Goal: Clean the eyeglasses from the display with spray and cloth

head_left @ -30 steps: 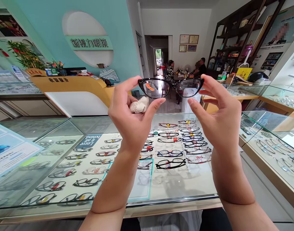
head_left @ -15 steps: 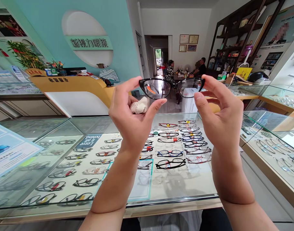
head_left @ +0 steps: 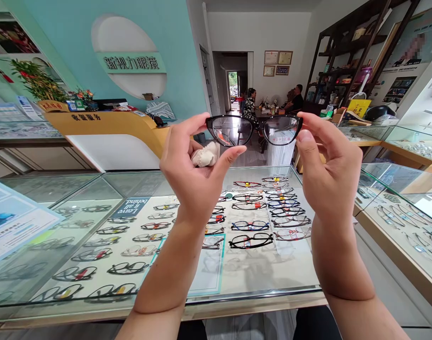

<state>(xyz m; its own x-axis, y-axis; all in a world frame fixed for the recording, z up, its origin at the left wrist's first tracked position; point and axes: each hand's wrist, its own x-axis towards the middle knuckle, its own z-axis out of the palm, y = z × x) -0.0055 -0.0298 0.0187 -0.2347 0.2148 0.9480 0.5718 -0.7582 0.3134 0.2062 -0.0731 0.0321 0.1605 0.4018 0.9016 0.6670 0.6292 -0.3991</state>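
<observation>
Black-rimmed glasses [head_left: 257,123] are held up level above the glass display case, lenses facing me. Fingers of my left hand [head_left: 198,160] grip the frame's left end, and a crumpled white cloth [head_left: 206,155] is tucked in the same palm. At the frame's right end, my right hand [head_left: 325,165] pinches the rim corner, its thumb beside the right lens. Small red lettering shows on the right lens, and an orange-red mark or reflection on the left one. The temples are hard to make out.
Below lies the glass display case [head_left: 265,295] with rows of glasses inside. A leaflet [head_left: 17,222] stands at the left. Another case [head_left: 396,236] is on the right. Beyond are a yellow-and-white counter [head_left: 113,141] and two seated people [head_left: 250,104] at a table.
My right hand has shifted slightly right, its thumb moving outward from the right lens. The glasses have turned a little and moved slightly right. My left hand has hardly moved.
</observation>
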